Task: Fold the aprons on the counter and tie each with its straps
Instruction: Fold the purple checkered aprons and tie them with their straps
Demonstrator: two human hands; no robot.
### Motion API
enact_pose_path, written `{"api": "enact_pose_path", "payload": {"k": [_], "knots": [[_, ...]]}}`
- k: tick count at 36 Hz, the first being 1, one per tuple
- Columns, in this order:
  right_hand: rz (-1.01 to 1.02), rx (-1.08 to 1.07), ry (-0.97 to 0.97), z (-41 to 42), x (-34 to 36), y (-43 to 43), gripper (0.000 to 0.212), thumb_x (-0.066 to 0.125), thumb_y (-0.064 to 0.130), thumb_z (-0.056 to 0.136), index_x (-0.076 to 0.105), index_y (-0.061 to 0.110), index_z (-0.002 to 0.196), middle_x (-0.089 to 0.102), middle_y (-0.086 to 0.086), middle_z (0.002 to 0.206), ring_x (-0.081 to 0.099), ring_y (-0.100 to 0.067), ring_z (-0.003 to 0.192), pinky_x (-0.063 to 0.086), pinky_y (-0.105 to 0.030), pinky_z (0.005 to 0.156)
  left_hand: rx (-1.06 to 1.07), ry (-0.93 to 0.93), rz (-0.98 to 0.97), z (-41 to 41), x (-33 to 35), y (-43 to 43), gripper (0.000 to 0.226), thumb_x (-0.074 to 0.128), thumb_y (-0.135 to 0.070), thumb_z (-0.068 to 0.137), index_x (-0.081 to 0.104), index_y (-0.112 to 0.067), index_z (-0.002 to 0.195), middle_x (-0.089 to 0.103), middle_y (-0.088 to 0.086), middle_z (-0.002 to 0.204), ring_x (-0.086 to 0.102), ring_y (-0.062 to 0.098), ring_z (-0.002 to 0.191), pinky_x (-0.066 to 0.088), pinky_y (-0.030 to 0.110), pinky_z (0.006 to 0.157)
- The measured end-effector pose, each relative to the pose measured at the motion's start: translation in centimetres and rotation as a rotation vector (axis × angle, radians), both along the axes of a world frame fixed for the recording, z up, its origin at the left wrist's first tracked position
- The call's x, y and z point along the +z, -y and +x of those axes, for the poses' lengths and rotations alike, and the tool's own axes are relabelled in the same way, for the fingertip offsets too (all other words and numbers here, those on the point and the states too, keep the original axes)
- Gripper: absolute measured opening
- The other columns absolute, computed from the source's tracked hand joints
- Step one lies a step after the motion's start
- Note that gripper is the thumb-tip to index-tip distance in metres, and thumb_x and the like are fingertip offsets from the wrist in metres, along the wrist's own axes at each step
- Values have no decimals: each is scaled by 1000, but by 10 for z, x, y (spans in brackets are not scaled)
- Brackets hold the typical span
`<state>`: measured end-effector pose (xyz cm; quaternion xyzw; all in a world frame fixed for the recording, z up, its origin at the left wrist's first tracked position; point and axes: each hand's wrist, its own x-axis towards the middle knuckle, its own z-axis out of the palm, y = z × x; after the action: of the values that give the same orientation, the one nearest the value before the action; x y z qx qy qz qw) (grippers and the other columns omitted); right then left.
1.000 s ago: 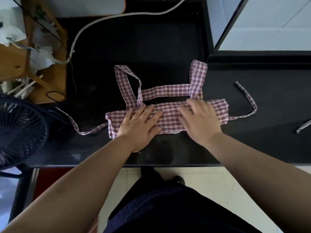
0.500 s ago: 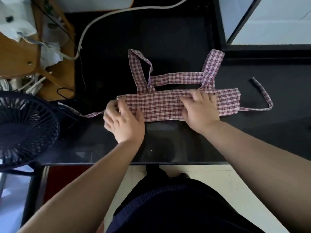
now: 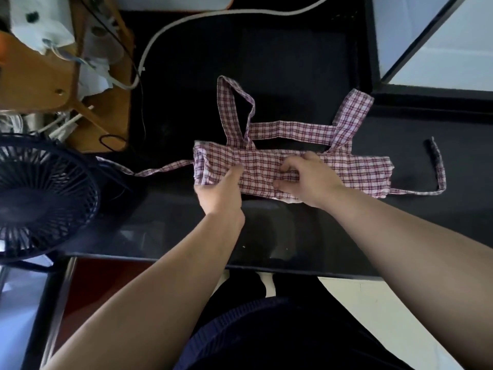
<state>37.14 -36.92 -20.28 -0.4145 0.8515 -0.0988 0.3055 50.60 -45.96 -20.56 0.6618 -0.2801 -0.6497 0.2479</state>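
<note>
A red-and-white checked apron [image 3: 354, 169] lies folded into a long narrow band on the black counter [image 3: 293, 62]. Its neck loop [image 3: 293, 128] sticks out at the far side. One waist strap [image 3: 160, 169] trails left, the other [image 3: 437, 172] curls at the right end. My left hand [image 3: 220, 189] grips the band's near edge towards its left end, where the cloth is turned over. My right hand [image 3: 306, 177] pinches the band's middle with curled fingers.
A dark table fan [image 3: 40, 196] stands at the counter's left front. Behind it are a wooden stand [image 3: 40, 76] with papers and white cables [image 3: 186, 22]. A raised black ledge [image 3: 426, 97] borders the counter at the back right. The counter's front edge [image 3: 213, 263] runs below my hands.
My left hand moved from the band's left end back towards the middle, and the left end is now folded over. My right hand went from lying flat to pinching the cloth.
</note>
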Motion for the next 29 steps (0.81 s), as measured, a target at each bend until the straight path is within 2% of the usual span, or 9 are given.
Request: {"api": "enact_pose_path", "payload": {"k": [4,6,8,10,12,16,20,25,29], "knots": [[-22,24,10,-2,-1,-1,41,61,53,84,53,30,117,38,4,110,50,-19,102,43,-32,85,-412,342,-410,-3,-2,-14,33,70,-15,83,53,-20,111,63,-6,102,60,18,100,47,26,80],[-30,32,23,-5,-2,-3,42,62,51,85,53,30,120,36,5,110,49,-19,104,40,-28,82,-672,486,-659,-5,-5,-18,52,58,-4,89,43,-12,138,53,9,133,49,26,123,40,25,97],[-58,35,56,-6,-2,-5,45,64,45,85,54,28,126,39,3,113,49,-20,109,38,-26,85,-1016,604,-842,-9,-9,-18,72,47,5,91,13,-10,153,20,9,159,21,22,145,21,25,113],[-112,40,104,-8,-2,-10,46,66,38,86,56,23,128,46,-2,123,49,-20,116,37,-26,94,-1284,754,-943,-11,-12,-15,72,38,4,95,-1,-12,153,-1,4,162,-1,20,149,9,30,117],[-175,8,117,-11,0,-20,42,66,30,88,58,17,127,51,-6,127,49,-21,118,34,-22,96,-1452,891,-978,-12,-11,-15,66,33,0,98,-4,-9,153,-6,8,162,-6,25,149,1,34,119],[-167,-205,-161,-11,0,-45,45,61,42,88,57,15,124,56,-5,122,50,-22,115,35,-31,97,-1585,985,-1068,-12,-8,-13,62,29,-3,100,-5,-5,152,-15,11,160,-8,27,148,-4,35,119],[-7,-633,-364,-10,6,-67,65,63,50,84,39,15,134,41,-12,134,40,-31,124,30,-43,103,-1635,1057,-1108,-19,-7,-17,66,31,-9,101,-13,-7,151,-15,9,160,-7,29,148,3,39,121],[-145,-1284,-173,-3,13,-48,91,73,39,78,18,13,145,20,-11,149,36,-30,127,29,-41,104,-1625,1082,-1090,-29,-5,-20,74,35,-11,100,-20,-10,149,-12,6,161,-5,30,148,7,40,120],[-206,-1745,271,-10,16,-36,96,74,34,79,10,12,148,23,-11,148,41,-27,122,35,-35,101,-1604,1029,-1065,-29,-6,-19,76,37,-7,99,-19,-11,149,-13,5,161,-8,29,148,4,37,120]]}}
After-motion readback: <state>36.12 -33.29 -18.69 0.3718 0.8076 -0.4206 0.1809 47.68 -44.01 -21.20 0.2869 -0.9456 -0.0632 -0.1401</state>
